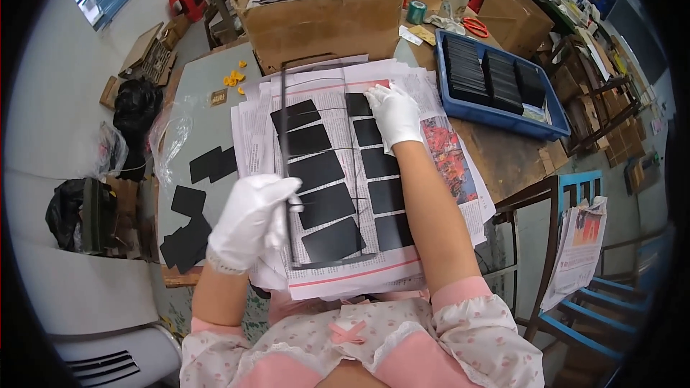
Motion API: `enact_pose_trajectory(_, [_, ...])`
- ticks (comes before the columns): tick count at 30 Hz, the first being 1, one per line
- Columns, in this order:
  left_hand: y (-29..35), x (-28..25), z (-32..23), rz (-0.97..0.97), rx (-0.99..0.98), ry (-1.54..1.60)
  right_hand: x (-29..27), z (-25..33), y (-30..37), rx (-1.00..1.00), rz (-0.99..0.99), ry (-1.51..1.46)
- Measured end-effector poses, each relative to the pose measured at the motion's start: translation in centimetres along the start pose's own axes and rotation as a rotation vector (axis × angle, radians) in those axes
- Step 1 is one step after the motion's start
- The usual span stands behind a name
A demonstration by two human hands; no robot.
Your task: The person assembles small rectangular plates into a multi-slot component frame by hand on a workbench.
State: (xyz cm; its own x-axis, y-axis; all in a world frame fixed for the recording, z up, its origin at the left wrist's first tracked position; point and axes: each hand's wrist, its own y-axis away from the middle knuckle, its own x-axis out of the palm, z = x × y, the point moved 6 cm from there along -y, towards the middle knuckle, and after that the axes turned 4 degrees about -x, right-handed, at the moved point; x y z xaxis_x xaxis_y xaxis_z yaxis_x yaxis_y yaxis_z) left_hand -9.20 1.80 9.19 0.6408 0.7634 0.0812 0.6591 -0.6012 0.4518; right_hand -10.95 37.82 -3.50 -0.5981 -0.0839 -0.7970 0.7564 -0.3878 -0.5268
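My left hand [253, 217], in a white glove, pinches the left side of a thin, black-edged rectangular frame [284, 111]. The frame is tilted over newspaper sheets [445, 108]; whether it holds a clear pane I cannot tell. Beneath and beside it, black rectangular cards [316, 170] lie in two columns on the paper. My right hand [395, 113], also gloved, reaches to the far end of the right column. Its stretched fingers rest by the top black card [358, 105], and my forearm covers part of that column.
Loose black cards [188, 201] lie on the table at left, with small yellow pieces [233, 77] farther back. A cardboard box [323, 29] of folded paper stands behind. At right are a blue tray [496, 123] of stacked black cards, orange-handled scissors [475, 26] and a blue chair [557, 244].
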Motion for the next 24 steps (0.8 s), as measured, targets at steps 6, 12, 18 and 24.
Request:
enact_pose_trajectory(6, [0.3,3.4,-3.4,0.049,0.076,0.052,0.1,1.0,-0.9,-0.023,-0.003,0.025])
enact_pose_trajectory(12, [2.7,-0.9,-8.8,-0.149,0.465,-0.040,0.8,-1.7,-1.1,-0.025,-0.040,0.045])
enact_pose_trajectory(18, [7.1,-1.0,-9.0,-0.046,0.655,0.175,-7.4,0.7,-2.9,0.034,-0.408,-0.671])
enact_pose_trajectory(24, [8.4,0.5,-5.7,0.186,0.601,0.306,-20.5,11.4,3.3,0.383,0.703,-1.969])
